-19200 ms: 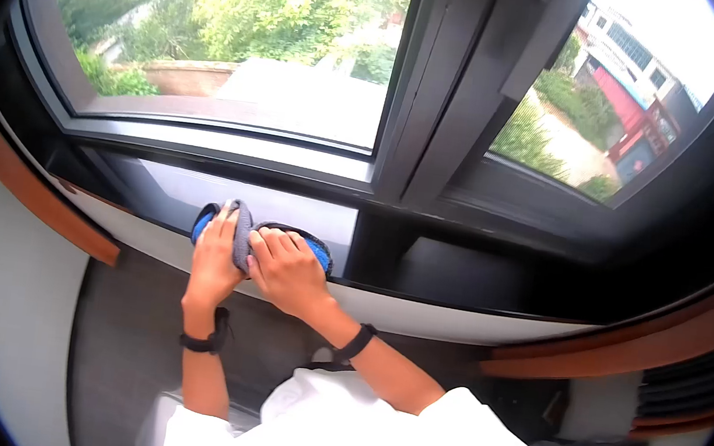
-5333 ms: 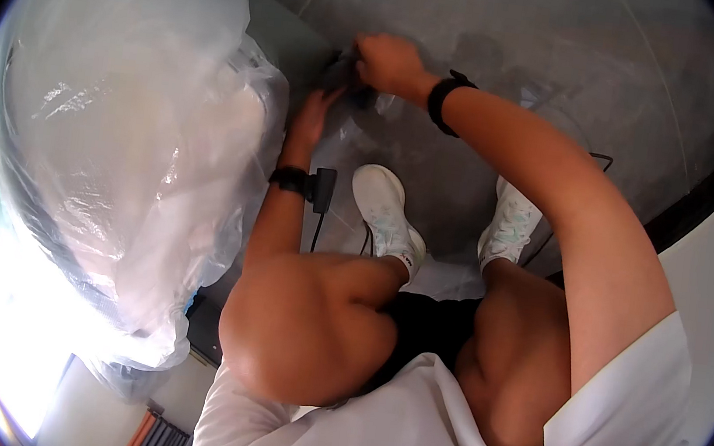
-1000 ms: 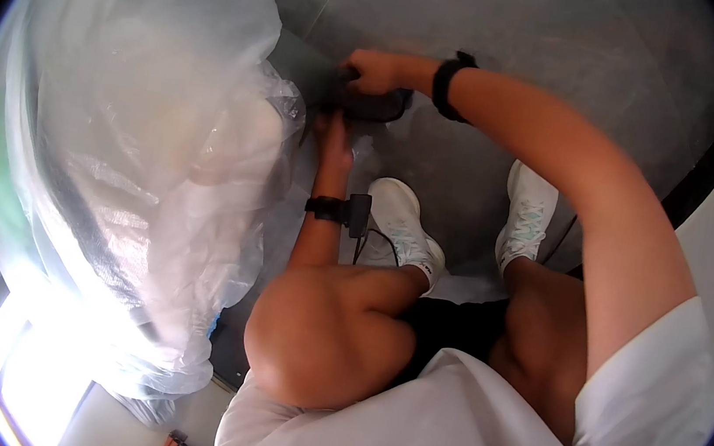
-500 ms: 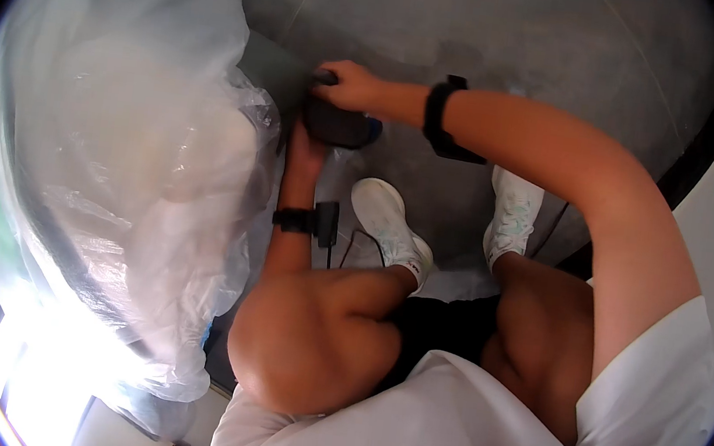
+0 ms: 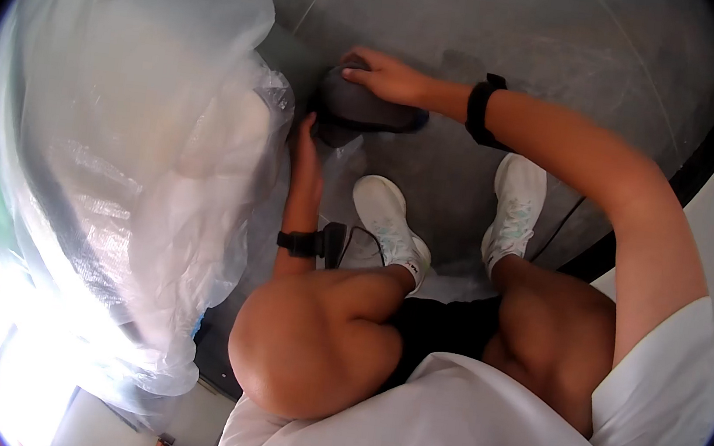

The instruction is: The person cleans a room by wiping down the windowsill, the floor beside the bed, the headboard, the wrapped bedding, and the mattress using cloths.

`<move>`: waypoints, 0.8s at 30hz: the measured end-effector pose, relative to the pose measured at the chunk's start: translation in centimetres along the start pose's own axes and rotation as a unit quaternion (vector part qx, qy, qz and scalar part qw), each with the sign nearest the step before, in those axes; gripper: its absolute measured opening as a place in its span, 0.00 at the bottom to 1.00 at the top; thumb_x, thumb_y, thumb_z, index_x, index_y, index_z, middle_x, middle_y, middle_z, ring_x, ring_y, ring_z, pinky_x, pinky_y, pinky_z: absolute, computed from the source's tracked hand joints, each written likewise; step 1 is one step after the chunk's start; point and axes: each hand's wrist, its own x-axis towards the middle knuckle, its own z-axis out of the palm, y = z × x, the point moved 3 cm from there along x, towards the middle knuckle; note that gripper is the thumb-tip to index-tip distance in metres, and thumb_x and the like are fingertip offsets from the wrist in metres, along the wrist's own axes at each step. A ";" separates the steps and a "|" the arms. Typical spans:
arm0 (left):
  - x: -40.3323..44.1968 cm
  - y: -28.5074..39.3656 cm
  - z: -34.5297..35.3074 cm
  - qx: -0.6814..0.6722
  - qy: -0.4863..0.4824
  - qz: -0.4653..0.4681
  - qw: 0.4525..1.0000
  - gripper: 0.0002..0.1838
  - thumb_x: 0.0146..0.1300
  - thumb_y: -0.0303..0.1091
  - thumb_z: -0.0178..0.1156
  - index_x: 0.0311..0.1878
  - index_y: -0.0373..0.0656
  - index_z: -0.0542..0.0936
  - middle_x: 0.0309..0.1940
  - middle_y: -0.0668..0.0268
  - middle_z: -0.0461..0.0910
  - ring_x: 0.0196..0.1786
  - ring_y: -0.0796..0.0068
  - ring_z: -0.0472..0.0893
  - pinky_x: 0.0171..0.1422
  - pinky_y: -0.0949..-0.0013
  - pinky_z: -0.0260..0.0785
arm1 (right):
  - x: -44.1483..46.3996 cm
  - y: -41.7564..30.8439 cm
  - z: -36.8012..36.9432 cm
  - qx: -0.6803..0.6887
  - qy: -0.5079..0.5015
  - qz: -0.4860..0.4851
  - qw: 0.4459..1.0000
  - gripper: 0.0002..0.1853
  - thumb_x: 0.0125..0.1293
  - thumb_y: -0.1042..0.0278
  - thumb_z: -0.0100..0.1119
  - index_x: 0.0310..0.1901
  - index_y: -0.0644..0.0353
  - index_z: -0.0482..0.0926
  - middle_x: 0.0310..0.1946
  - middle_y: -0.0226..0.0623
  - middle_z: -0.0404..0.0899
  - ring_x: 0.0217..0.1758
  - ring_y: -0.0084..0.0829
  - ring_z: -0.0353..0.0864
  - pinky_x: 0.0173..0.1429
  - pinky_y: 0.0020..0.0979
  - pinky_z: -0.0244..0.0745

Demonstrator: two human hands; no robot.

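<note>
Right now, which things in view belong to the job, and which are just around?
In the job:
- dark pad, under the right hand
- left hand, close to the pad's edge

Just around, apparently:
- translucent plastic sheeting
- thin dark cable
- white shoes, worn

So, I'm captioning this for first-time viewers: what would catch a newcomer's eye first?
Most likely the huge cloudy, translucent plastic wrapping that fills the left side of the view. Then, near top centre, the bare right hand holding a dark grey, cloth-like piece. Below it, two white lace-up shoes stand apart on the grey floor.
</note>
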 end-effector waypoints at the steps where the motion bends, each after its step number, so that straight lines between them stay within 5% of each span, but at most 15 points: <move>1: 0.0 0.2 0.0 0.001 0.001 0.003 1.000 0.27 0.71 0.47 0.55 0.66 0.40 0.69 0.64 0.64 0.70 0.67 0.69 0.67 0.73 0.63 0.54 | 0.5 -1.2 0.4 -0.050 0.006 -0.115 0.992 0.21 0.72 0.54 0.52 0.59 0.58 0.72 0.53 0.48 0.78 0.60 0.45 0.76 0.65 0.39 0.67; 4: 0.3 0.4 0.4 -0.041 -0.071 -0.018 0.997 0.31 0.71 0.50 0.53 0.70 0.39 0.66 0.66 0.64 0.69 0.70 0.70 0.65 0.76 0.63 0.49 | 0.2 -2.7 1.4 -0.087 0.053 -0.067 0.993 0.18 0.73 0.55 0.52 0.56 0.58 0.74 0.50 0.47 0.81 0.56 0.47 0.78 0.61 0.43 0.70; 10: -0.1 3.2 1.4 0.114 -0.161 -0.066 0.978 0.32 0.73 0.49 0.51 0.74 0.45 0.62 0.69 0.63 0.66 0.73 0.67 0.62 0.76 0.65 0.51 | 0.2 0.0 -0.2 -0.209 0.015 -0.083 0.974 0.15 0.71 0.58 0.49 0.50 0.59 0.78 0.48 0.51 0.82 0.52 0.52 0.80 0.57 0.47 0.73; 13: 0.6 3.0 2.6 0.191 -0.149 -0.013 0.970 0.29 0.73 0.47 0.51 0.73 0.46 0.64 0.69 0.63 0.66 0.72 0.66 0.64 0.74 0.65 0.53 | -0.5 0.9 -0.2 -0.132 0.043 -0.125 0.982 0.15 0.70 0.59 0.53 0.48 0.60 0.79 0.43 0.49 0.83 0.48 0.48 0.82 0.54 0.44 0.74; 15: 0.6 2.3 3.2 0.112 -0.153 0.070 0.979 0.28 0.74 0.47 0.50 0.71 0.44 0.66 0.68 0.63 0.67 0.71 0.67 0.65 0.74 0.66 0.53 | -0.1 0.4 -0.5 -0.097 0.016 -0.108 0.989 0.15 0.69 0.59 0.55 0.49 0.61 0.79 0.41 0.46 0.83 0.45 0.44 0.83 0.52 0.41 0.75; 17: 1.3 1.4 3.0 0.067 -0.131 0.053 0.988 0.27 0.75 0.47 0.49 0.71 0.43 0.66 0.68 0.63 0.68 0.70 0.68 0.66 0.74 0.67 0.53 | 0.4 -1.3 -0.3 -0.072 -0.014 -0.098 0.993 0.16 0.68 0.59 0.57 0.50 0.61 0.79 0.39 0.44 0.84 0.42 0.39 0.83 0.49 0.38 0.75; 19: 1.9 0.9 3.3 0.018 -0.114 0.043 0.992 0.27 0.75 0.47 0.47 0.70 0.42 0.67 0.67 0.63 0.69 0.70 0.68 0.67 0.74 0.67 0.53 | 1.0 -2.7 0.0 -0.015 0.016 -0.104 0.994 0.15 0.72 0.57 0.57 0.50 0.59 0.79 0.39 0.32 0.81 0.41 0.22 0.75 0.46 0.28 0.71; 21: 2.1 0.5 3.3 -0.116 -0.092 -0.003 0.989 0.28 0.75 0.50 0.46 0.68 0.41 0.68 0.64 0.63 0.71 0.68 0.70 0.68 0.73 0.66 0.56 | 1.9 -2.6 -0.2 0.007 -0.016 -0.069 0.997 0.15 0.72 0.57 0.57 0.50 0.59 0.78 0.39 0.32 0.81 0.41 0.22 0.75 0.46 0.29 0.71; 24: 1.7 0.1 2.7 -0.104 -0.025 -0.031 0.994 0.30 0.73 0.54 0.48 0.68 0.41 0.68 0.63 0.63 0.72 0.66 0.70 0.70 0.71 0.65 0.60 | 2.7 -1.6 0.2 -0.014 -0.053 -0.056 0.997 0.14 0.71 0.57 0.58 0.50 0.58 0.78 0.39 0.32 0.81 0.41 0.24 0.75 0.46 0.30 0.71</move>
